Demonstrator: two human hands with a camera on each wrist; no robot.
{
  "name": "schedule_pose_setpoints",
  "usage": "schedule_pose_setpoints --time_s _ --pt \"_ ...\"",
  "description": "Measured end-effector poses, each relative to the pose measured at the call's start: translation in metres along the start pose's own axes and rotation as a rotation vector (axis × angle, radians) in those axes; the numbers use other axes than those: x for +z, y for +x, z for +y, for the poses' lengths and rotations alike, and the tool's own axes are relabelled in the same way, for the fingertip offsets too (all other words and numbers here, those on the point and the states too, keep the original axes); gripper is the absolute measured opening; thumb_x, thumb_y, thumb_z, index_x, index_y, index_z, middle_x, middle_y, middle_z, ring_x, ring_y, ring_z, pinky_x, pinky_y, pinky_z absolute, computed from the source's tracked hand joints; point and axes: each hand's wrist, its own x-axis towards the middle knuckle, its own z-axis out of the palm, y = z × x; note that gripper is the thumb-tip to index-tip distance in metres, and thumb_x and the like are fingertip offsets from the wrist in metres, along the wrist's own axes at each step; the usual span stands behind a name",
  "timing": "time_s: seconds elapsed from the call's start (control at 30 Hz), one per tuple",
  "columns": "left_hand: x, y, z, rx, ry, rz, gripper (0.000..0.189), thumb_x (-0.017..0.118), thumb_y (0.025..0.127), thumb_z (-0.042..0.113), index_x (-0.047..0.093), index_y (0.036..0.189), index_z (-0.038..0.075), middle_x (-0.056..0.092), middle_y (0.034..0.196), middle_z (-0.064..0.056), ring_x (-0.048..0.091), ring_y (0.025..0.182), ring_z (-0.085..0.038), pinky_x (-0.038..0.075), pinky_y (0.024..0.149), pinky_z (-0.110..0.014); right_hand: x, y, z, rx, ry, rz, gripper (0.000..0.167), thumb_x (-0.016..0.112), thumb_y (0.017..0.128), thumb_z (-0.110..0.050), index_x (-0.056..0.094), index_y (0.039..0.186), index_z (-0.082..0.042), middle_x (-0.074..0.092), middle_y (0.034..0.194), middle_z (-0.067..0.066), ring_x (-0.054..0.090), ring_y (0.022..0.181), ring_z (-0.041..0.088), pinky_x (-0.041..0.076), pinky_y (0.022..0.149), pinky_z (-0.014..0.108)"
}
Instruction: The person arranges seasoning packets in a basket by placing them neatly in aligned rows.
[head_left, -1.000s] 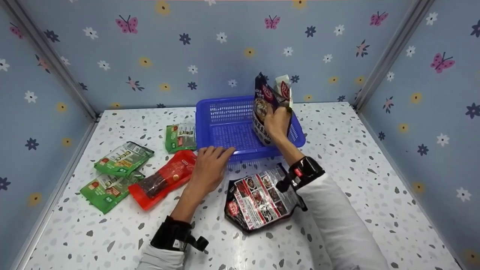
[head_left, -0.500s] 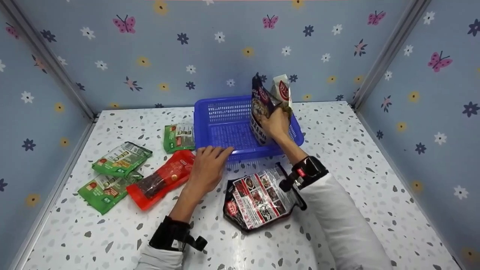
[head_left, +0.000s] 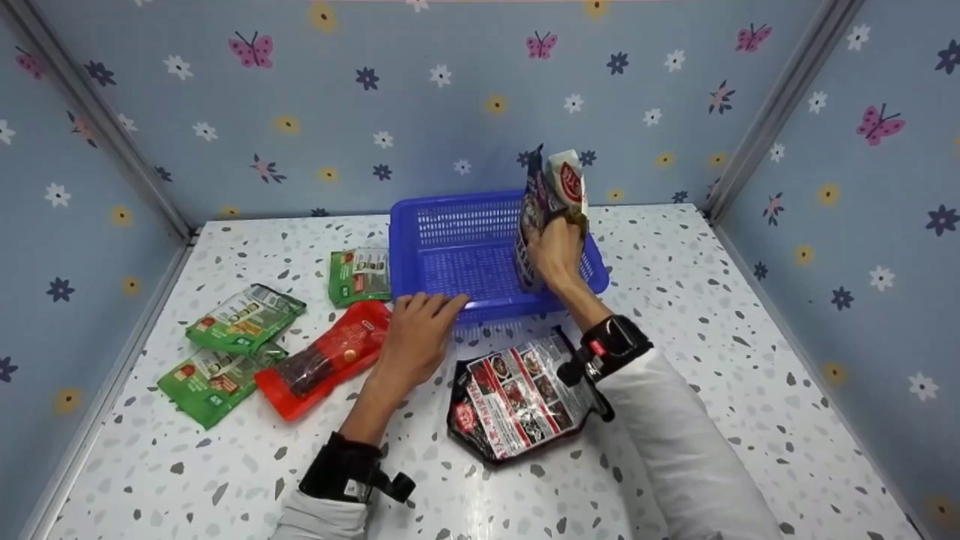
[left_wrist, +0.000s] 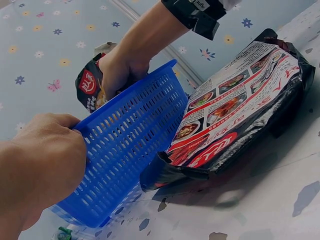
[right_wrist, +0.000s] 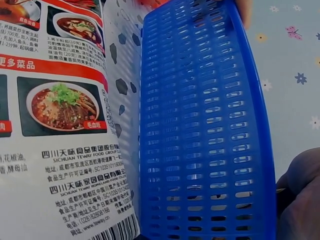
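A blue plastic basket (head_left: 403, 251) stands at the back of the table. My left hand (head_left: 416, 341) grips its front rim near the left corner, also seen in the left wrist view. Over the basket's right end my right hand (head_left: 556, 251) holds a dark seasoning pouch (head_left: 529, 225) that stands upright inside; its fingertips are hidden behind the pouch. A white-topped pouch (head_left: 568, 178) with a red emblem stands right behind it. Below the right wrist, a black pouch with dish pictures (head_left: 525, 397) lies flat in front of the basket.
A red packet (head_left: 334, 360) lies left of my left hand. One green packet (head_left: 360, 276) touches the basket's left side in view; two more green packets (head_left: 244, 319) overlap at the far left. Patterned walls (head_left: 300, 172) enclose the speckled table (head_left: 675, 300).
The dark pouch leaned left half a second ago; now its top has swung right, close to the white-topped pouch, and it shows more edge-on. My left hand has stayed on the rim.
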Motion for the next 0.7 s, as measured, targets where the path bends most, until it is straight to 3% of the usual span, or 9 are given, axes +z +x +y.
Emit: schedule_pose_setpoints --time_s 0.1,0.17,0.37,0.4,0.47,0.57,0.7 --pt "0.000 0.000 0.000 0.000 0.003 0.005 0.042 0.064 0.113 0.021 0.065 0.155 0.023 0.079 0.132 -0.008 0.069 0.115 -0.033 0.053 0.101 -0.051 0.000 0.002 0.000 0.004 -0.003 -0.009 0.028 0.067 0.110 -0.017 0.077 0.108 0.009 0.082 0.111 0.035 0.083 0.107 0.048 0.067 0.091 0.062" --pt "0.000 0.000 0.001 -0.001 -0.003 0.008 0.042 0.067 0.112 0.020 0.065 0.154 0.023 0.079 0.132 -0.009 0.069 0.115 -0.033 0.053 0.100 -0.051 0.008 0.011 0.013 -0.004 0.014 -0.016 0.030 0.068 0.109 -0.022 0.079 0.109 0.006 0.084 0.109 0.031 0.085 0.105 0.044 0.068 0.088 0.058" --pt "0.000 0.000 0.001 -0.003 -0.025 0.006 0.042 0.067 0.112 0.020 0.066 0.154 0.022 0.079 0.134 -0.010 0.069 0.115 -0.034 0.052 0.101 -0.052 0.004 0.009 0.007 -0.027 -0.003 -0.004 0.032 0.069 0.110 -0.020 0.078 0.119 0.009 0.081 0.115 0.035 0.083 0.110 0.048 0.067 0.093 0.061" --pt "0.000 0.000 0.001 -0.003 -0.024 0.005 0.042 0.066 0.112 0.020 0.066 0.154 0.022 0.079 0.133 -0.010 0.069 0.114 -0.034 0.052 0.101 -0.052 0.000 0.004 0.002 -0.029 -0.013 0.001 0.031 0.068 0.111 -0.019 0.078 0.117 0.010 0.080 0.116 0.036 0.082 0.111 0.051 0.066 0.094 0.064" --pt "0.000 0.000 0.001 -0.001 -0.016 0.009 0.041 0.065 0.112 0.020 0.066 0.154 0.022 0.079 0.132 -0.010 0.069 0.113 -0.033 0.053 0.100 -0.052 0.007 0.011 0.011 -0.041 -0.022 0.009 0.031 0.068 0.111 -0.023 0.079 0.105 0.005 0.082 0.110 0.033 0.083 0.107 0.048 0.067 0.089 0.062" --pt "0.000 0.000 0.001 0.002 -0.008 0.018 0.040 0.063 0.114 0.020 0.067 0.153 0.022 0.079 0.132 -0.009 0.069 0.113 -0.034 0.053 0.100 -0.052 0.011 0.014 0.015 -0.056 -0.041 0.028 0.030 0.068 0.110 -0.024 0.080 0.101 0.002 0.084 0.108 0.030 0.084 0.106 0.045 0.067 0.088 0.063" --pt "-0.001 0.001 0.000 0.007 -0.005 0.021 0.039 0.060 0.115 0.021 0.066 0.154 0.023 0.079 0.133 -0.009 0.069 0.114 -0.035 0.052 0.099 -0.051 0.005 0.007 0.006 -0.073 -0.020 0.040 0.031 0.069 0.111 -0.021 0.081 0.110 0.007 0.083 0.110 0.032 0.083 0.109 0.048 0.065 0.090 0.066"
